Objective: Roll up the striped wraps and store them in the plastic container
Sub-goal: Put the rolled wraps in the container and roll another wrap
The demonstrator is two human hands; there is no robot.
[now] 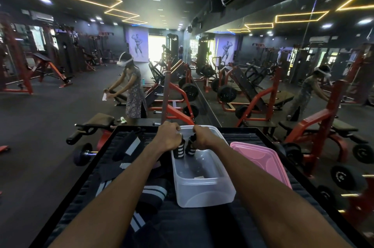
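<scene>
A clear plastic container [204, 193] stands on a black table. My left hand [169, 136] grips a rolled black wrap with white stripes [179, 149], held upright over the container's far end. Beside it, my right hand [203, 136] holds a second rolled striped wrap [190, 147] the same way. Both rolls hang just inside the container's rim. Several unrolled striped wraps [153, 193] lie spread on the table to the left of the container.
A pink lid [261, 158] lies right of the container. The black table's raised edge [97, 158] frames the work area. Gym benches, weight plates and a dumbbell [83, 154] surround the table. A person with a headset stands further back on the left.
</scene>
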